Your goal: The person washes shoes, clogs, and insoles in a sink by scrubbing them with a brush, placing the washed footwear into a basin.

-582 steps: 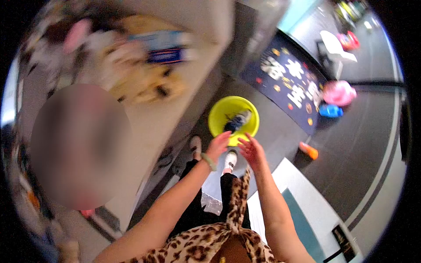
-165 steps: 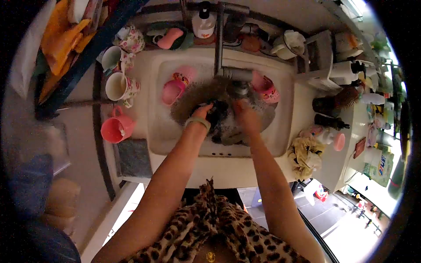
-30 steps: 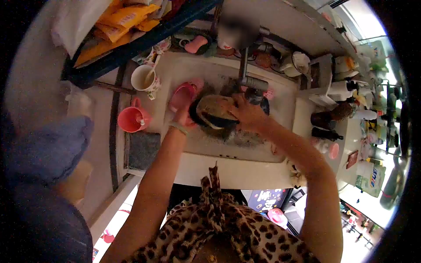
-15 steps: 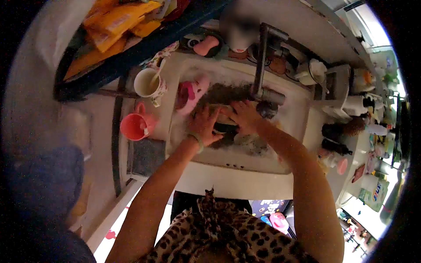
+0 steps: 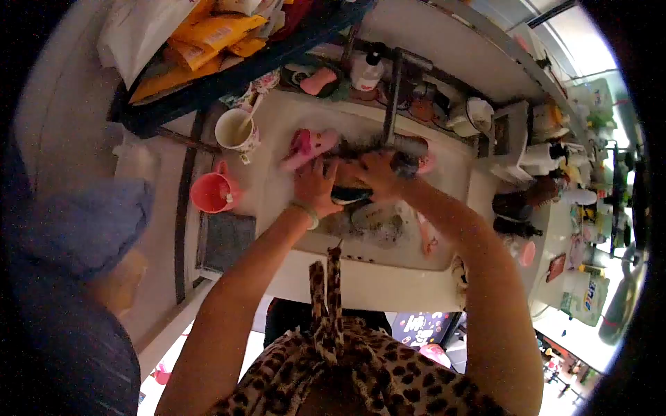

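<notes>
Low in the white sink (image 5: 451, 197), a tan shoe with a dark opening (image 5: 352, 194) lies between my hands in grey, sudsy water. My left hand (image 5: 316, 186) is closed on its left side, thumb toward me. From the right, my right hand (image 5: 381, 175) grips the shoe with fingers curled over its top. Part of the shoe is hidden under the fingers. A pink slipper (image 5: 305, 148) rests in the sink just beyond my left hand. Another pale item (image 5: 374, 215) sits in the suds below my right hand, its kind unclear.
Over the sink reaches a dark faucet (image 5: 394, 97). To the left stand a white cup (image 5: 232, 132) and a pink mug (image 5: 208, 193). A soap dish with a pink bar (image 5: 319, 81) and a white bottle (image 5: 368, 71) line the back. Several bottles crowd the right counter.
The view has shifted slightly. Both hands stay on the shoe, with my right hand a little nearer my left. The pink slipper appears turned and higher above my left hand.
</notes>
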Motion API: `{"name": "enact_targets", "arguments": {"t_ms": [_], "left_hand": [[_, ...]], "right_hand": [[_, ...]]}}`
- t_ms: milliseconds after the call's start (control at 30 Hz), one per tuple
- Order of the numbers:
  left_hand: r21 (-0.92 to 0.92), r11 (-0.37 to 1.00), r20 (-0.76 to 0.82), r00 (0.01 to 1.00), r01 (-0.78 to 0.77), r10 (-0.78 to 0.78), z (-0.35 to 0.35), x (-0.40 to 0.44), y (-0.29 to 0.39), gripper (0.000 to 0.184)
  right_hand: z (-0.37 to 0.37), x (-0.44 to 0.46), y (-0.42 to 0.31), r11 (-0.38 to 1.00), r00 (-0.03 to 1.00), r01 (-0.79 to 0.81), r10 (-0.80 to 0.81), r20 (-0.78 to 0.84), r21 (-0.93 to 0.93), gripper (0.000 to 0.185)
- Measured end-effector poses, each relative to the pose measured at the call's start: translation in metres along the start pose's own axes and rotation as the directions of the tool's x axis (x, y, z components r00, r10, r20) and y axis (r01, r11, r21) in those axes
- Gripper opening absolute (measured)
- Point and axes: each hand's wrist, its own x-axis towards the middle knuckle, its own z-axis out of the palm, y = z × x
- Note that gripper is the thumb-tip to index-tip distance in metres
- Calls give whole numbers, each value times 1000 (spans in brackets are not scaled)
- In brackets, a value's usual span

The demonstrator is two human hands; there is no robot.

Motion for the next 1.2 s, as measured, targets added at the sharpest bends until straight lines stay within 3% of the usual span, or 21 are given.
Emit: {"name": "enact_targets", "arguments": {"t_ms": [100,167,233,300,367,467,533,633,700,800,900,933,1000,1067,1100,1133,1200], "left_hand": [[-65,994,-245,967,-86,68,-49,-11,18,99],[-121,985,-318,945,-123,79,-56,-16,26,97],[-170,977,-311,948,-130,72,-49,-17,29,97],[-183,978,-204,977,-103,65,-15,-12,22,98],[-161,985,-71,996,-60,49,12,-5,13,101],[-12,1000,147,989,-23,25,40,-2,2,104],[72,997,162,987,-31,19,53,-5,5,102],[92,995,266,962,33,-56,61,8,8,100],[11,998,249,967,59,-60,70,4,11,101],[-173,984,105,994,35,-17,93,5,2,104],[-56,997,4,999,-52,52,69,6,-5,107],[-201,979,172,985,16,19,32,5,4,107],[-216,969,-36,993,-122,117,-17,-2,13,105],[-271,941,-200,968,-205,153,-36,-4,14,99],[-264,938,-206,963,-226,174,-48,-8,18,100],[-256,935,-210,958,-245,193,-66,-13,23,100],[-268,933,-177,964,-239,196,-68,-14,23,100]], "right_hand": [[-39,-29,2,999,965,22,-13,-262,32,85],[-66,-43,8,988,941,135,-106,-321,71,85],[-63,-47,5,994,969,85,-65,-239,72,83],[-14,-39,13,995,978,70,-56,-201,65,83],[44,-23,22,984,953,172,-179,-243,-49,86],[68,-12,21,939,948,204,-261,-185,-278,90],[77,-7,21,959,957,178,-220,-187,-221,92],[91,-6,24,965,968,118,-58,-246,236,94],[121,-1,31,966,918,157,-66,-390,207,83],[112,-2,37,960,946,172,-98,-310,223,76],[113,-4,40,984,970,101,-65,-236,146,73],[109,-7,43,978,969,100,-54,-240,182,74],[11,-28,21,966,1000,-4,0,12,260,84],[-90,-50,0,999,992,-43,43,119,-2,75],[-107,-55,-5,990,983,-48,70,168,-130,72],[-98,-54,0,999,990,-46,44,136,15,84],[-83,-56,-2,997,991,-63,58,124,42,91]]}}
